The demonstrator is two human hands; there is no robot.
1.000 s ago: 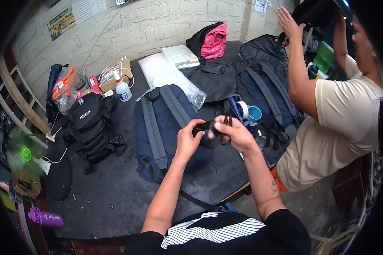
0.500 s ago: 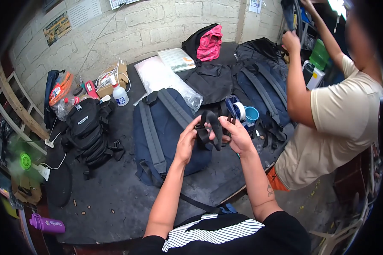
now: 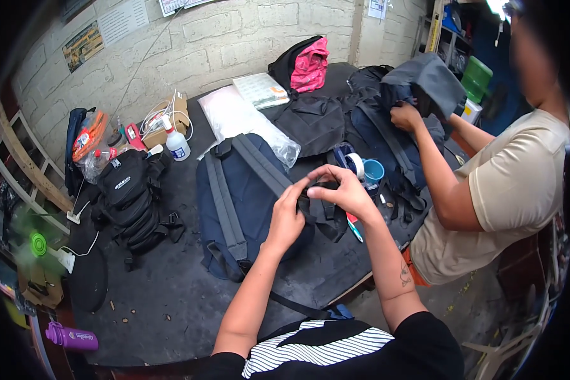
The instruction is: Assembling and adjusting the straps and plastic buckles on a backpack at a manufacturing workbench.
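Observation:
A navy backpack point(image 3: 275, 237) with grey shoulder straps lies in front of me on the dark table. Above its right side, my left hand point(image 3: 288, 212) has its fingers closed on a black webbing strap point(image 3: 328, 215). My right hand point(image 3: 349, 195) meets it there, thumb and fingers curled round to the same strap. Part of the webbing hangs below my right hand. The fingertips partly cover one another, so the exact grip point is hidden.
A person in a beige shirt point(image 3: 519, 171) at the right handles a dark grey bag point(image 3: 427, 79) over another navy backpack point(image 3: 386, 136). A blue cup point(image 3: 373, 170) stands close to my right hand. A black bag point(image 3: 126, 190) and spray bottle point(image 3: 177, 144) are at left.
My hands have come closer together, and the looped black piece now hangs lower as webbing. The other person has brought a dark bag down onto the table.

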